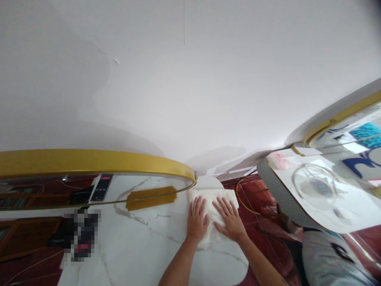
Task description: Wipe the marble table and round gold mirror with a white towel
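Both hands palm-down, fingers laid out flat and a bit spread, pressing on a cloth, not gripping it. Left hand (196, 222) on the cloth's left part, right hand (230, 220) on its right part, thumbs pointing in toward each other with cloth showing between. White cloth (210, 202), spread out under both hands, lies on the rounded right end of the counter (143, 246); its right edge is near the counter's edge. Counter is white with grey veins. Left of the cloth: a brown-gold strip (151, 198) at the lower rim of a gold-framed mirror (98, 161). Further left on the counter, a pixelated object (85, 236), details can't be told. Plain white wall (208, 99) behind. Right of the counter: red floor (256, 226) with a curved yellow cord (244, 204). Beyond that, a second white table (351, 206) carrying a pink item (279, 161) and a blurry looped object (312, 182), another gold-framed mirror (345, 115) by it. Grey fabric (324, 262) bottom right.
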A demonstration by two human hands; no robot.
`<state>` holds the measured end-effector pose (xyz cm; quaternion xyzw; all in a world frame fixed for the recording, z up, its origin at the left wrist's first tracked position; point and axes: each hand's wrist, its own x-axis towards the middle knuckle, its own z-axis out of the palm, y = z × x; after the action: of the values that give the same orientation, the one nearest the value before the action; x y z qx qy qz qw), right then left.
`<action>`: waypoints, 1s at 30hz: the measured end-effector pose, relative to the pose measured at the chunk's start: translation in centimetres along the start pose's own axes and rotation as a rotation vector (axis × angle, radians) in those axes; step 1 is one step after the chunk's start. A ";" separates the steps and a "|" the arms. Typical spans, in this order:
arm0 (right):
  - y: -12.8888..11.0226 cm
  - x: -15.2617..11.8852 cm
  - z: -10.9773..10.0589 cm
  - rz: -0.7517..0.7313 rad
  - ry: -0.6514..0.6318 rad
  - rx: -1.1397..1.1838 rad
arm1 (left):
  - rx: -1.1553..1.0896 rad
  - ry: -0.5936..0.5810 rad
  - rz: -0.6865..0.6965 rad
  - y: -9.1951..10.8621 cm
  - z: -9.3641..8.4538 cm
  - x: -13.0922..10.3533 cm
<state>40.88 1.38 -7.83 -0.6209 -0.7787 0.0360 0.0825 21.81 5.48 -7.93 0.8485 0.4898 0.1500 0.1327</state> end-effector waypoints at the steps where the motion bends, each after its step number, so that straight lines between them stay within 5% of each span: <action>1: -0.4 -0.9 0.0 0.009 0.003 -0.003 | -0.001 -0.005 0.022 0.1 -0.1 -0.7; 9: -5.5 -7.5 1.0 0.138 0.024 -0.052 | -0.033 -0.088 0.181 -0.6 -1.2 -5.6; 15: -10.5 -9.5 2.2 0.164 0.024 -0.056 | -0.046 -0.130 0.222 -3.0 -2.8 -9.5; 30: -26.0 -3.7 5.1 -0.082 -0.007 0.008 | 0.155 -0.072 0.094 -17.1 -8.9 -20.7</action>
<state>15.86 -7.85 -9.01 -0.5877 -0.8038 0.0380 0.0837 -4.97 -3.54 -8.68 0.8832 0.4543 0.0874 0.0770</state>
